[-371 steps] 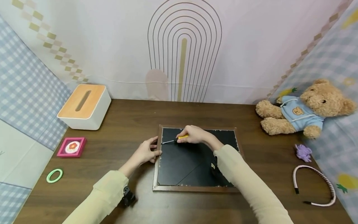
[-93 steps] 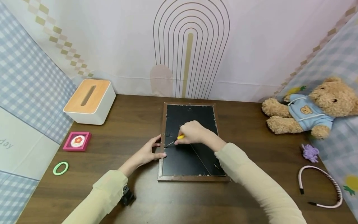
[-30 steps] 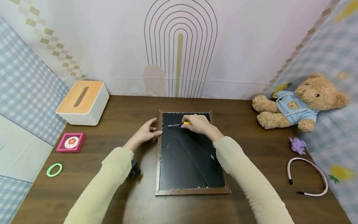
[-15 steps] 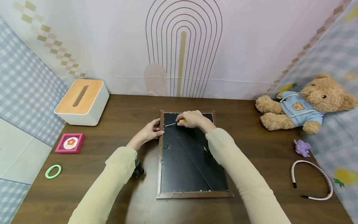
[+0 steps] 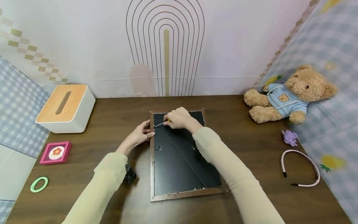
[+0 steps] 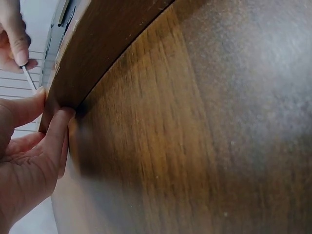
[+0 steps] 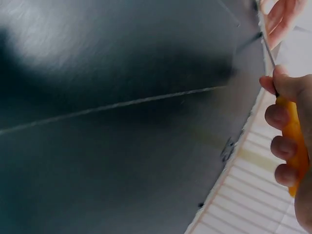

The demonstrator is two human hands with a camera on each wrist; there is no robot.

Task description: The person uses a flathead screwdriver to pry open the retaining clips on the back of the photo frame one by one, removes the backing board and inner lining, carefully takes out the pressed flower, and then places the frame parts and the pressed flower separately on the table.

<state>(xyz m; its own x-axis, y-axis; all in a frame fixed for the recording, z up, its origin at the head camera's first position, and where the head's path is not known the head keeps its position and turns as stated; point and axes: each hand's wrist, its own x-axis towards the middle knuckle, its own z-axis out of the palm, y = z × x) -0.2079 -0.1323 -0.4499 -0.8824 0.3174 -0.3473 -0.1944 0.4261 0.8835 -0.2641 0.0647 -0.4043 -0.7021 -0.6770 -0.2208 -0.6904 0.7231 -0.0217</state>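
Observation:
A picture frame [image 5: 170, 171] lies face down on the table, its black backing up and a hinged stand leg flat against it. My left hand [image 5: 137, 135] holds the frame's left edge near the far corner, the thumb [image 6: 31, 105] on top and the fingers against the side. In my right hand [image 5: 180, 118] is a screwdriver [image 7: 292, 131], its yellow handle wrapped by my fingers. The thin metal shaft points left, and its tip meets the inner edge of the frame close to my left thumb. Small dark tabs sit along the backing's rim.
A tissue box [image 5: 65, 109] with a wooden lid stands back left. Nearer are a pink flower box [image 5: 56, 153] and a green ring [image 5: 39, 184]. To the right lie a teddy bear [image 5: 288, 96], a purple scrunchie-like piece [image 5: 289, 137] and a headband [image 5: 316, 169].
The frame has been turned from lying wide to lying lengthwise, then shifted nearer. Both hands have moved up its left edge. The screwdriver's tip, off the edge a second ago, is back against it.

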